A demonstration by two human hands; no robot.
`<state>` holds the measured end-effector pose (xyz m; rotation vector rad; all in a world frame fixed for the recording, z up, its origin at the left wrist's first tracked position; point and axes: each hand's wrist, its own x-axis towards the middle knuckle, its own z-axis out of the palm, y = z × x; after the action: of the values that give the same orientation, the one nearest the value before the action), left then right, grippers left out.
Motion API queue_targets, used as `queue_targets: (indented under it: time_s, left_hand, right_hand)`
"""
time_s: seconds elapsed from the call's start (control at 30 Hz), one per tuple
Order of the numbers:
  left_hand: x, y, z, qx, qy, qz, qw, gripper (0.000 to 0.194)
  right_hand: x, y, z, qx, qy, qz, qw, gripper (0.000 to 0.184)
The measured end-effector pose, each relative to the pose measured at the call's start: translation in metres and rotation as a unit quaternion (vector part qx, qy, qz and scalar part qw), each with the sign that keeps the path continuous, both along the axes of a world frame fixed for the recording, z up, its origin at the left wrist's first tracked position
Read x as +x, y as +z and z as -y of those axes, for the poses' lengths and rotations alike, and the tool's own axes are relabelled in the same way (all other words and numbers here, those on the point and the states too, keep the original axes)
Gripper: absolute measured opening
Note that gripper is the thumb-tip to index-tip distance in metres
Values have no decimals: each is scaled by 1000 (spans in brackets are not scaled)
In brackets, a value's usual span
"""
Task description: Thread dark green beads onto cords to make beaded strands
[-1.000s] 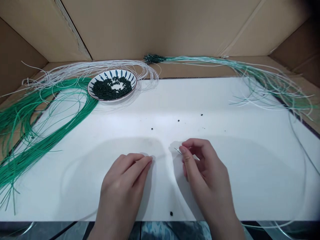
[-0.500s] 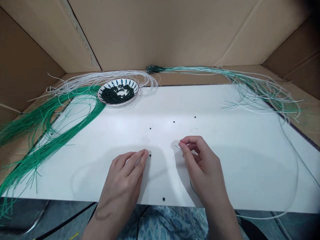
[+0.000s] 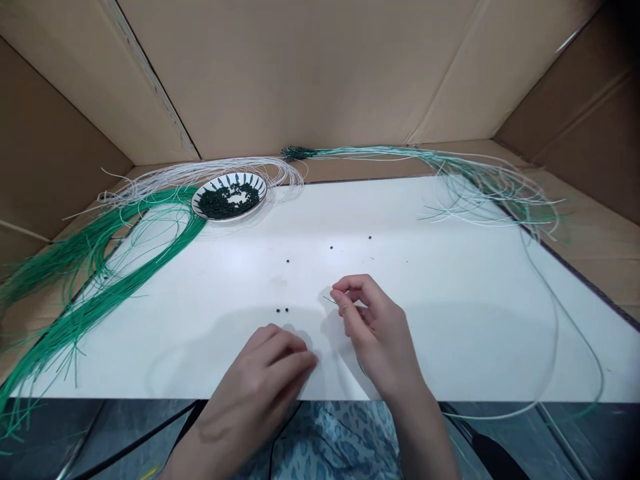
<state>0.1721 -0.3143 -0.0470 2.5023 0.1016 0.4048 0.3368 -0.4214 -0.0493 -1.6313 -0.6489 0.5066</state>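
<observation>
At the white board's (image 3: 390,213) near edge, the left hand (image 3: 280,373) has bunched fingertips, contents unclear; the right hand (image 3: 373,327) pinches 1 thin strand (image 3: 329,299), open surface between it and the plate (image 3: 227,215).

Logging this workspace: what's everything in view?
Plate: one, white, blue marks, far left
Plate beads: many, dark, inside
Loose beads: at least five, dark, board
Green strands: many, left
White strands: many, behind plate
Beaded bundle: one, green, white, far edge
Held strand: one, dark, right fingertips
Board: one, white, centre
Cardboard walls: several, brown, around
Patterned cloth: one, blue, below
Left hand: one, near edge
Right hand: one, near centre
</observation>
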Motion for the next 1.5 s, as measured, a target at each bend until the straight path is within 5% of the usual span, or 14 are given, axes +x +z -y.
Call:
queue_targets:
  time_s: [0.17, 0.3, 0.4, 0.63, 0.9, 1.27, 1.5]
  left_hand:
    - [26, -4, 5, -25, 120, 39, 992, 28]
    - [30, 6, 16, -191, 198, 86, 958, 23]
    - [25, 19, 17, -309, 183, 117, 926, 17]
    - [18, 36, 5, -412, 115, 102, 898, 15]
    - [19, 24, 13, -655, 102, 135, 737, 11]
    - [13, 29, 18, -489, 141, 99, 855, 18]
    - [20, 36, 18, -473, 155, 109, 860, 18]
  right_hand:
    - [-6, 2, 4, 84, 28, -58, 994, 8]
    - [-13, -1, 8, 140, 26, -79, 987, 11]
    - [-18, 2, 13, 162, 39, -90, 982, 12]
    - [-21, 19, 24, 151, 124, -65, 979, 14]
    - [-32, 20, 19, 237, 110, -97, 960, 21]
    - [-34, 25, 25, 218, 79, -122, 965, 22]
    - [-31, 26, 29, 184, 84, -73, 977, 19]
